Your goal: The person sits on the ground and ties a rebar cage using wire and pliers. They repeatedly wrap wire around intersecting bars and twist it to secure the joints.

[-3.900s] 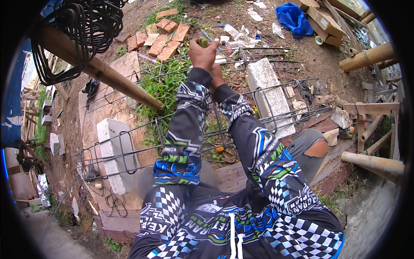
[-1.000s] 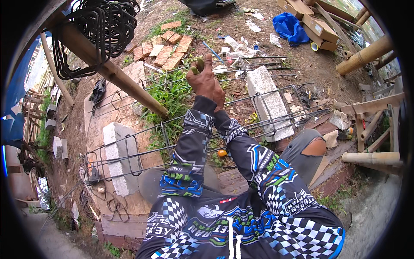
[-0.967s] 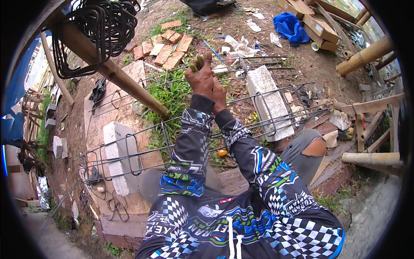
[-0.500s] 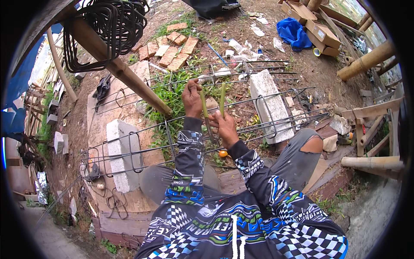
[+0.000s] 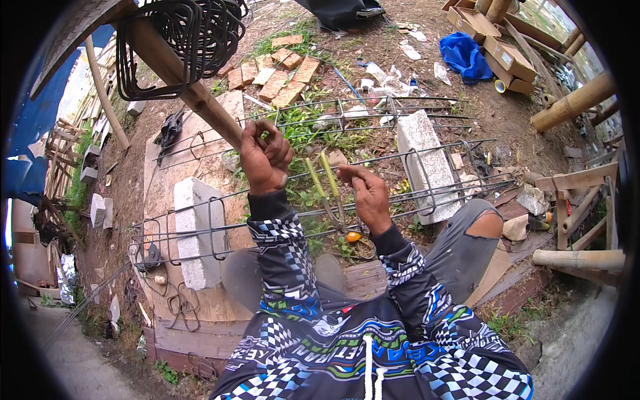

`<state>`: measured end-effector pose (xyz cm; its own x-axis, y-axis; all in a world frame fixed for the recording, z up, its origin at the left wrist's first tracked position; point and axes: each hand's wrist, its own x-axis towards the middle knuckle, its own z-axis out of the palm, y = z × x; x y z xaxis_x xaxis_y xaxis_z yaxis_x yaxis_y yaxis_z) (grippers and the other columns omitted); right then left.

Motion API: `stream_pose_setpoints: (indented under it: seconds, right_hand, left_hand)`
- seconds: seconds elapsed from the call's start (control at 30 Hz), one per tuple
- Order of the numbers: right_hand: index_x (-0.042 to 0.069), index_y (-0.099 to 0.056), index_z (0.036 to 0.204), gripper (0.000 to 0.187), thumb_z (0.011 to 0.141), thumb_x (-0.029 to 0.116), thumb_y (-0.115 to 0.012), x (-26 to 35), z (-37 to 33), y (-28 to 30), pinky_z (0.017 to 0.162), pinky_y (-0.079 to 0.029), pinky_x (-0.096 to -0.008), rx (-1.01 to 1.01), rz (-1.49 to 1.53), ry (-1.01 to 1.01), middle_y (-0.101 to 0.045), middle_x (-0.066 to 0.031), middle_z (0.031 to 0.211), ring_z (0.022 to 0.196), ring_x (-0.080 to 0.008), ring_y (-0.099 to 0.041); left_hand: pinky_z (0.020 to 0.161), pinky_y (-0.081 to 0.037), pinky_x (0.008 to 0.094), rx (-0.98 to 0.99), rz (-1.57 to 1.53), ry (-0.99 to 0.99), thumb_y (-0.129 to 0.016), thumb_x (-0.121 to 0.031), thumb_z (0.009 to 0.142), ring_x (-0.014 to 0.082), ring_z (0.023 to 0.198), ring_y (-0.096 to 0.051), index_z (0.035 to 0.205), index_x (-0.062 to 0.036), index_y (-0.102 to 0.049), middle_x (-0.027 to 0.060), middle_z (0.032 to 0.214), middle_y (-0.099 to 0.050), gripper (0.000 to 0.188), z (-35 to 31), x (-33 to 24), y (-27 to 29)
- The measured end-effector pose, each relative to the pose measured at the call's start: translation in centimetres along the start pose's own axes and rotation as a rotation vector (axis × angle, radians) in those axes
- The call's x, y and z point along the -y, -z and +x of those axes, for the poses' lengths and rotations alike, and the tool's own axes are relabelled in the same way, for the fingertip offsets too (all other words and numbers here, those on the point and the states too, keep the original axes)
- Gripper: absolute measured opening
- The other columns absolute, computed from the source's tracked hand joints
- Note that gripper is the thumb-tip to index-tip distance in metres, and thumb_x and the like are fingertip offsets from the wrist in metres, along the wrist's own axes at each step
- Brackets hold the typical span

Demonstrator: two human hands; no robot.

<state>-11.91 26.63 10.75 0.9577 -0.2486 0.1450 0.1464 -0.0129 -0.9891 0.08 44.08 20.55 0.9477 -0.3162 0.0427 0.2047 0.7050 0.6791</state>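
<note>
bricks in pile | blu bndl nxt cdbd bxs | bamboo pole

1. Hand tool: handles covered in smooth yellow-green material, apparently plastic; lower part of dark metal.
2. Bar cage: dark metal rods, matt.
3. Support blocks: pale, matt, rough, concrete-like.
4. Pole: smooth bamboo.
5. Board: matt, worn wood.
6. Bricks: rough, matt.
7. Boxes: matt brown cardboard.
8. Sleeves: smooth printed cloth.
9. Trousers: faded, matt cloth.
</note>
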Motion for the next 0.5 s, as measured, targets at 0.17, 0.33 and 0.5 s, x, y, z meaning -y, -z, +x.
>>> stream_pose_setpoints:
  seconds: [0.17, 0.33, 0.5]
  right_hand:
    - [0.007, -0.041, 0.146, 0.066, 0.087, 0.006, -0.069, 4.1, 1.3, 4.8, 0.091, -0.054, -0.0342, 0.474, 0.164, -0.123, -0.065, -0.0141, 0.115, 0.101, -0.0203, -0.065]
    - [0.008, -0.047, 0.141, 0.057, 0.089, 0.011, -0.07, 5.1, -0.7, 1.3, 0.083, -0.052, -0.0303, 0.056, 0.03, 0.179, -0.061, -0.0112, 0.114, 0.097, -0.0171, -0.061]
    - [0.001, -0.065, 0.099, 0.022, 0.1, 0.02, -0.053, 5.8, 3.7, 2.8, 0.072, -0.048, -0.0308, -0.423, 0.033, 0.284, -0.065, -0.0079, 0.095, 0.084, -0.0156, -0.061]
  left_hand:
    - [0.039, -0.019, 0.0251, 0.033, -0.411, 0.015, -0.04, -0.033, 0.101, 0.0077, 0.04, -0.019, 0.082, -0.0081, -0.057, -0.0055, 0.049, -0.025, 0.035, 1.2, 1.6, 0.3]
    - [0.04, -0.024, 0.0261, -0.208, -0.604, -0.085, -0.039, -0.028, 0.096, 0.01, 0.042, -0.025, 0.079, -0.0087, -0.058, -0.0033, 0.051, -0.03, 0.032, 0.7, 9.7, -0.8]
    - [0.05, -0.049, 0.0335, -0.514, -0.276, 0.209, -0.034, -0.048, 0.102, 0.0208, 0.051, -0.059, 0.089, -0.0007, -0.067, 0.0098, 0.065, -0.064, 0.059, -3.7, 16.6, -8.4]
